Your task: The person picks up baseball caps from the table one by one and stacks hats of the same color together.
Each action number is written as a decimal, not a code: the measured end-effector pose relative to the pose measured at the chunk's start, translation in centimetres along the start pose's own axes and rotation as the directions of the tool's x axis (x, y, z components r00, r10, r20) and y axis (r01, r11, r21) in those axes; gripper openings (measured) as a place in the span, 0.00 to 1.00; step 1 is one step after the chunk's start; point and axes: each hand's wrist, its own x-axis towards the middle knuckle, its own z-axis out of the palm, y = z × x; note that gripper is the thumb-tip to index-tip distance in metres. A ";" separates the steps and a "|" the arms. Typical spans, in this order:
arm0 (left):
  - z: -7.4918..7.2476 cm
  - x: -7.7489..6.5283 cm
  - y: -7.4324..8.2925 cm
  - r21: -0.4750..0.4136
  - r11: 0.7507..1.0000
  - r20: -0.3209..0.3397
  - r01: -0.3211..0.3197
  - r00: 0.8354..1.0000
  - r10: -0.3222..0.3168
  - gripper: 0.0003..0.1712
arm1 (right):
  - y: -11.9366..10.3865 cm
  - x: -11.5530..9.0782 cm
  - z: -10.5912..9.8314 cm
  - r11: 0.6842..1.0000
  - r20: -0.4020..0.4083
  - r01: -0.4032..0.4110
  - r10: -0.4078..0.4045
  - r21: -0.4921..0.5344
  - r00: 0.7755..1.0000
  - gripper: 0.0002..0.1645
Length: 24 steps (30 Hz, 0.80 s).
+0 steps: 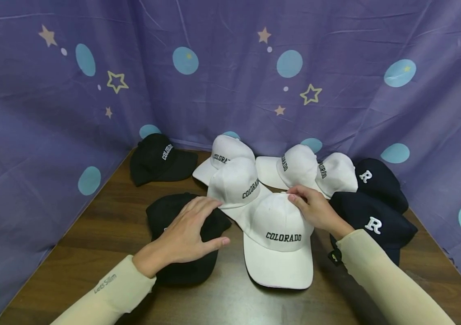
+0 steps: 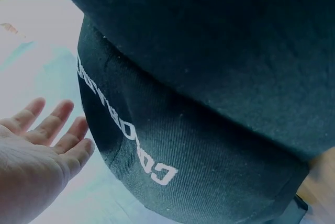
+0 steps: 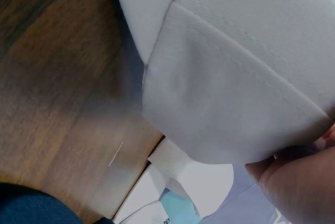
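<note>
A white cap (image 1: pixel 279 234) lettered COLORADO lies on the wooden table (image 1: pixel 92 239) with its brim toward me. My right hand (image 1: pixel 300 201) grips the back of its crown with curled fingers. In the right wrist view the fingertips (image 3: pixel 298 179) pinch the lower rear edge of the white cap (image 3: pixel 235 67). To the left lies a black cap (image 1: pixel 181 266), and my left hand (image 1: pixel 197 223) rests flat on it with its fingers spread. The left wrist view shows the straight fingers (image 2: pixel 52 130) beside the black cap (image 2: pixel 199 145) and its white lettering.
More caps crowd the back of the table: a black one (image 1: pixel 159 158) at the far left, several white ones (image 1: pixel 236 183) in the middle, two navy ones marked R (image 1: pixel 372 223) at the right. A purple star-print cloth (image 1: pixel 230 67) walls the table on three sides.
</note>
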 end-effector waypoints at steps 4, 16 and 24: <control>-0.1 0.1 0.0 -0.002 1.000 -0.002 -0.004 1.000 0.004 0.49 | 0.0 -0.1 -0.2 1.000 0.008 0.008 -0.009 0.023 1.000 0.11; -0.3 0.5 0.0 0.017 1.000 -0.009 -0.005 1.000 0.005 0.49 | 0.3 -0.4 -0.7 0.999 0.000 -0.001 0.001 0.046 1.000 0.20; -0.9 1.2 0.1 0.002 1.000 -0.017 0.005 1.000 -0.005 0.47 | 0.0 -1.0 -1.0 1.000 -0.070 -0.007 0.005 -0.031 0.998 0.19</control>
